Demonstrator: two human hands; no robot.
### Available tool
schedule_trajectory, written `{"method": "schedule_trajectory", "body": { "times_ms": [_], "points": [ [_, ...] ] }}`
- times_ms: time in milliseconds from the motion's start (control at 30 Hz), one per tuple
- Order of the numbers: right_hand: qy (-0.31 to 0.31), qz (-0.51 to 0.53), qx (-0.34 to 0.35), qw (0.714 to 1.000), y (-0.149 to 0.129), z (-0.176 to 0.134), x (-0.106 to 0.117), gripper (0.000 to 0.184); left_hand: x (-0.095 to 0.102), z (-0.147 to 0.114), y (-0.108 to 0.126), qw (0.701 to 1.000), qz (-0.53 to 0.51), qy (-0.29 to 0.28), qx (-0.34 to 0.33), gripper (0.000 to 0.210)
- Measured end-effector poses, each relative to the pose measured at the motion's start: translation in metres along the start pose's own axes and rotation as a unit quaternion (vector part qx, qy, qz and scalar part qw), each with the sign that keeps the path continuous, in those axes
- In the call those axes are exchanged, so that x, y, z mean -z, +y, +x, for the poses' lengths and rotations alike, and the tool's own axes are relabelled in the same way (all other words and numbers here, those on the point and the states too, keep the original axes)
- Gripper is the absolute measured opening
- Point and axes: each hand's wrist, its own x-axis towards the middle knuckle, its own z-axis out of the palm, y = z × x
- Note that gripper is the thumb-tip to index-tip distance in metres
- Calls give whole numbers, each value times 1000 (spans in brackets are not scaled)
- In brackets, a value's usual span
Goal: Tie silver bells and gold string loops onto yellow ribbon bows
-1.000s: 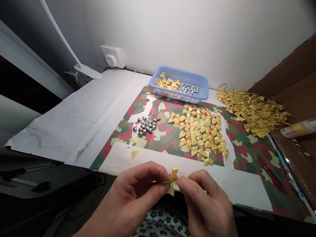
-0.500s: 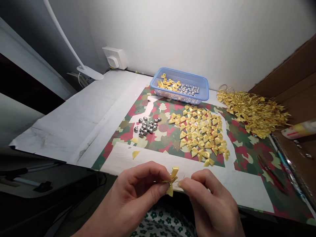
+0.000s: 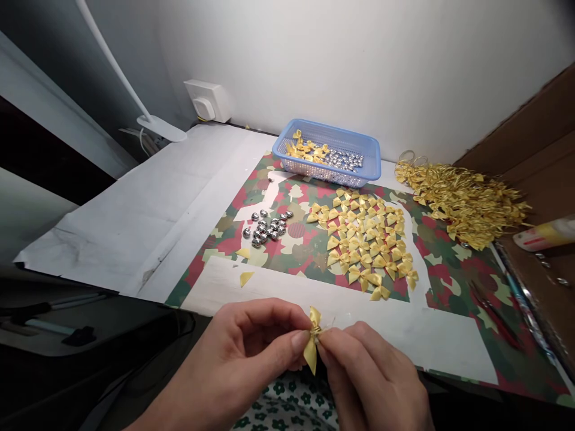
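Note:
A yellow ribbon bow (image 3: 311, 353) stands on end between my hands, over the table's front edge. My left hand (image 3: 251, 353) pinches it at its middle between thumb and forefinger. My right hand (image 3: 372, 365) is closed at the bow's other side, its fingertips touching the knot, where a thin thread or wire end sticks out. Exactly what those right fingertips grip is too small to make out. Beyond my hands, many yellow bows (image 3: 363, 239) lie in rows on the camouflage-patterned sheet (image 3: 291, 257). Several silver bells (image 3: 265, 230) sit in a loose group to their left.
At the wall stands a blue basket (image 3: 372, 157) with bows and silver bells. A heap of gold bows with cords (image 3: 467, 203) lies at the right, near a glue-like bottle (image 3: 548, 233) and red-handled pliers (image 3: 498, 317). A white lamp (image 3: 162, 127) stands at the back left.
My right hand has moved left to the bow and now touches its knot. The bow has turned slightly in my left fingers, its lower tail showing more fully.

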Motion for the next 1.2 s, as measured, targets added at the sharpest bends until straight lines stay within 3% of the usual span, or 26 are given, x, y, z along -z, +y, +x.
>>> {"method": "schedule_trajectory", "body": {
  "times_ms": [167, 367, 833, 1200],
  "points": [
    [-14, 11, 11, 1000, 12, 2, 0, 11, 3, 1, -2, 998, -49, -25, 6, 17],
    [5, 0, 23, 1000, 6, 3, 4, 13, 4, 0, -3, 996, -79, -38, 13, 16],
    [-6, -3, 34, 999, 9, 4, 4, 13, 0, -1, 0, 993, -104, -31, 39, 22],
    [-6, -30, 39, 999, 5, 4, 3, 11, -3, -4, -2, 998, -56, 1, -4, 18]
  ]
}}
